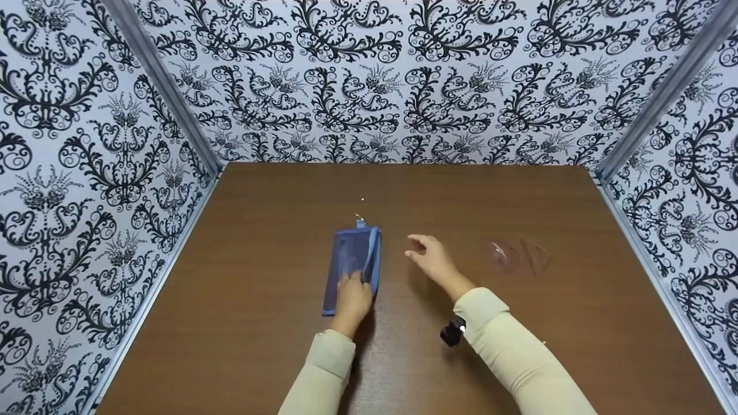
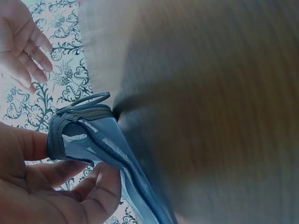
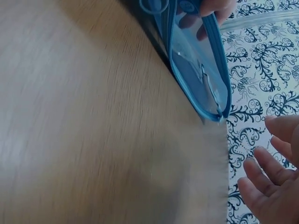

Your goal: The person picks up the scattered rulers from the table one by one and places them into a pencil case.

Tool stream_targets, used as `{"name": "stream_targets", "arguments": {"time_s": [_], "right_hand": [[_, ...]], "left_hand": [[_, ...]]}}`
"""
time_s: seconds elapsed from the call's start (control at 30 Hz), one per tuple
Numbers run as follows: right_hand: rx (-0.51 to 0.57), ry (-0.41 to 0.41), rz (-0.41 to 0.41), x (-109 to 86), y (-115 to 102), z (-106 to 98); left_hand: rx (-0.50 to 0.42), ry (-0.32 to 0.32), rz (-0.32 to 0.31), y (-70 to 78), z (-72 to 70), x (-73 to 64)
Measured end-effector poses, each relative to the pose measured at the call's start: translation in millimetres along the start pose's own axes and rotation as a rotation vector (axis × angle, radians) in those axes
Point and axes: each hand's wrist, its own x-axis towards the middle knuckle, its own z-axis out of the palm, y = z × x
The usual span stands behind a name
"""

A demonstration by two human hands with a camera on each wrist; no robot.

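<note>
A blue, rectangular, see-through zip pouch [image 1: 347,253] extends forward from the left grip [image 1: 353,297], a bare hand whose thumb and fingers pinch its rim. The zipped mouth gapes on the side facing the right grip [image 1: 435,262]; whether the underside touches the desk is hard to tell. At the pouch's end farthest from the left grip is a thin ring [image 2: 88,100]. The right grip hangs relaxed, thumb and fingers spread apart, with nothing in it, just right of the pouch. Farther right of that grip, a clear plastic curved protractor [image 1: 503,256] and a clear triangular set square [image 1: 536,256] lie side by side on the brown wood-grain desk [image 1: 259,242].
</note>
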Motion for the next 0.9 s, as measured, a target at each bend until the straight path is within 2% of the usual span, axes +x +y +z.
{"name": "stream_targets", "arguments": {"time_s": [0.2, 0.5, 0.7, 0.9], "right_hand": [[-0.113, -0.021, -0.010, -0.8, 3.8, -15.5], [-0.193, -0.039, -0.015, -2.6, 9.1, -35.3], [-0.227, -0.047, 0.003, -2.5, 9.9, -43.7], [-0.283, -0.036, -0.001, -5.6, 14.0, -50.5]], "left_hand": [[-0.004, 0.005, 0.005, 0.2, -0.3, 0.3], [0.001, -0.004, 0.021, -1.0, -0.5, -0.1], [-0.003, -0.020, 0.005, -1.0, -1.0, -0.2], [-0.003, -0.012, 0.022, -1.7, -0.2, -0.4]]}}
